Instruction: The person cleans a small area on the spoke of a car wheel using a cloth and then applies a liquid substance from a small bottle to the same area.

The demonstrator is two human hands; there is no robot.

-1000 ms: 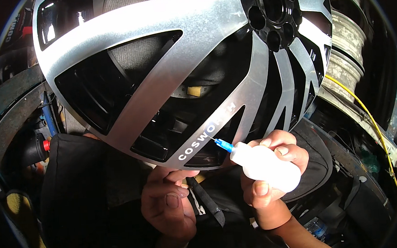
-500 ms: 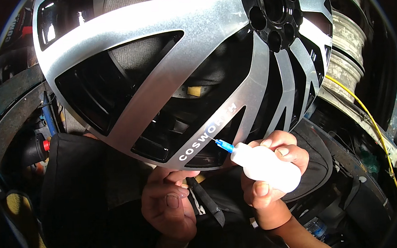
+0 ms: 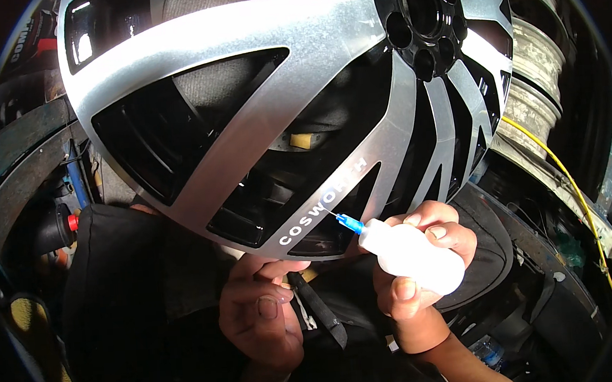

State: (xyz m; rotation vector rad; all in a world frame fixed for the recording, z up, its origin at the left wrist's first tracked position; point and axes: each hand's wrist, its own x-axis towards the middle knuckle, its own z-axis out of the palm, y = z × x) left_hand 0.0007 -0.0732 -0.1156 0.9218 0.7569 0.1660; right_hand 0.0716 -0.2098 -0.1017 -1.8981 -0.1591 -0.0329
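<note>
A large alloy wheel with silver spokes and black recesses fills the upper middle. White letters run along one spoke near its lower rim. My right hand is closed round a white squeeze bottle, thumb below and fingers above. From the bottle's mouth a blue needle tip points up and left, its thin needle at the lettering; whether it touches cannot be made out. Below the rim, my left hand has its fingers curled, the upper ones against the wheel's lower edge. Anything inside them is hidden.
Worn metal rims are stacked at the right, with a yellow hose running down past them. A curved metal frame stands at the left. Dark cloth lies under the wheel, and a black strip hangs between my hands.
The wheel has shifted or turned very slightly to the right. My right hand, with the bottle, has moved a touch the same way. My left hand has barely moved.
</note>
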